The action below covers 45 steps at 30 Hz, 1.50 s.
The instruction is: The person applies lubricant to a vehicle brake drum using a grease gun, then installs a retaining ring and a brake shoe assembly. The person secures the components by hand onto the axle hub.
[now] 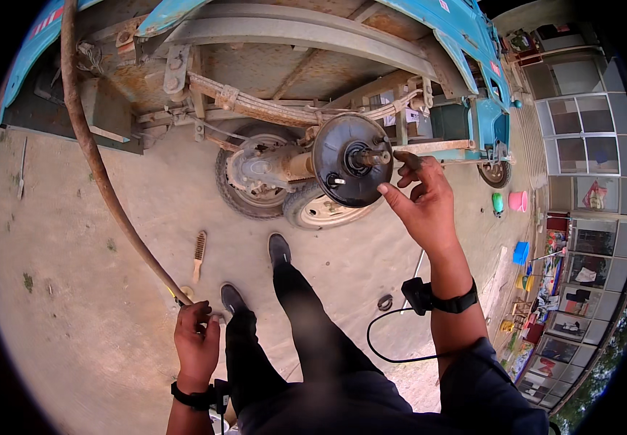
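Observation:
My right hand [426,206] is beside a black round brake backing plate [335,174] on the truck's rear axle. Its thumb and fingers are apart, the thumb by the plate's rim and a dark, greasy fingertip near the end of the protruding axle spindle [377,157]. I cannot tell whether they touch. At lower left, my left hand [196,346] has its fingers curled at the lower end of a long, bent wooden pole [103,167]. A small greyish thing shows by its thumb; what the fingers hold is hidden.
Above the axle are a rusty leaf spring [262,109] and the blue truck body [465,32]. Wheels [230,199] lie under and beside the axle. A wooden-handled wire brush [199,255] and a dark ring [384,302] are on the ground. Buckets, including a pink one [518,201], stand at right.

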Each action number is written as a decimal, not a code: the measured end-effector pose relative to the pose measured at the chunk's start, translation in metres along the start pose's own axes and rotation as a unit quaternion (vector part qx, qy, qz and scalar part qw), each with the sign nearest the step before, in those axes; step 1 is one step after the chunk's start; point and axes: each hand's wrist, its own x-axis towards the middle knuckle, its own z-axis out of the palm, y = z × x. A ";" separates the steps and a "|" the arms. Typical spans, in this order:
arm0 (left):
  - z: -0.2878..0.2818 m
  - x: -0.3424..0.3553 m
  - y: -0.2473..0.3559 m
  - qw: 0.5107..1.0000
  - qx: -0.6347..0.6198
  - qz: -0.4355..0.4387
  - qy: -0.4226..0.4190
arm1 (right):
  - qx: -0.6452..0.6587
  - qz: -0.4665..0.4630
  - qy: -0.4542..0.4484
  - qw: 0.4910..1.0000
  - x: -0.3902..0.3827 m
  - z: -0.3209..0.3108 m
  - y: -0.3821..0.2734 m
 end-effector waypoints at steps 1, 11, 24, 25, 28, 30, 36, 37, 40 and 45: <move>0.009 0.010 0.024 1.000 0.006 0.019 0.003 | -0.002 -0.010 -0.020 1.000 0.009 0.003 0.000; 0.084 0.067 0.161 0.995 -0.009 0.099 0.006 | 0.023 -0.143 -0.113 0.983 0.053 0.017 0.024; 0.082 0.119 0.206 0.990 0.016 0.135 -0.028 | 0.042 -0.114 -0.184 0.975 0.060 -0.017 0.011; 0.082 0.128 0.220 0.988 0.003 0.146 -0.042 | 0.045 -0.118 -0.167 0.978 0.056 -0.019 0.013; 0.093 0.156 0.241 0.976 -0.006 0.199 -0.087 | 0.044 -0.045 -0.196 0.978 0.058 -0.013 0.003; 0.097 0.170 0.250 0.966 0.026 0.237 -0.103 | 0.044 -0.063 -0.179 0.981 0.055 -0.012 0.005; 0.120 0.195 0.263 0.930 0.099 0.330 -0.129 | 0.015 -0.095 -0.143 0.985 0.052 -0.003 0.003; 0.123 0.197 0.265 0.924 0.114 0.341 -0.126 | 0.008 -0.080 -0.145 0.986 0.051 -0.003 0.002; 0.128 0.205 0.264 0.908 0.146 0.371 -0.128 | -0.008 -0.107 -0.101 0.989 0.050 -0.014 -0.001; 0.127 0.213 0.262 0.880 0.182 0.417 -0.135 | 0.047 -0.122 -0.017 0.991 0.044 -0.031 0.011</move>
